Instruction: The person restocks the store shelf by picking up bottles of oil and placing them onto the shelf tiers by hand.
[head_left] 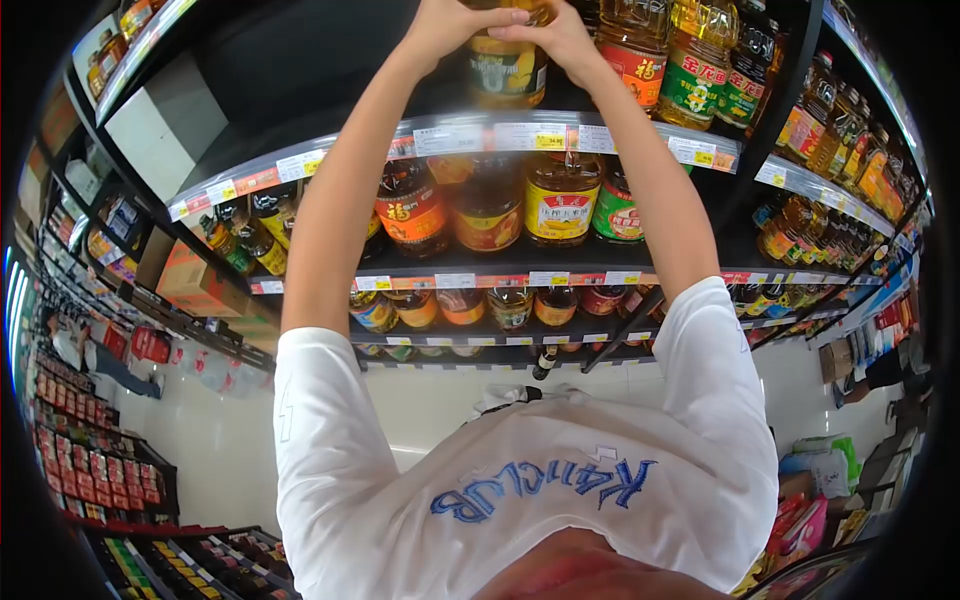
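Note:
Both hands are raised to the upper shelf, around the top of a cooking oil bottle (pixel 507 80) with a dark label and golden oil. My left hand (pixel 455 25) wraps the bottle's upper part from the left, its thumb lying across the front. From the right, my right hand (pixel 555 42) closes on the same part, its thumb meeting the left one. The bottle is upright at the shelf's front edge; its cap lies beyond the top of the view. Just right of it stand an oil bottle with a red label (pixel 632 70) and one with a green label (pixel 692 85).
Price tags line the upper shelf edge (pixel 460 138). Below are more oil bottles, including a yellow-labelled one (pixel 562 200). A white box (pixel 165 125) sits on the left of the upper shelf, and cardboard cartons (pixel 200 280) are stacked below it. Other people are in the aisles at both sides.

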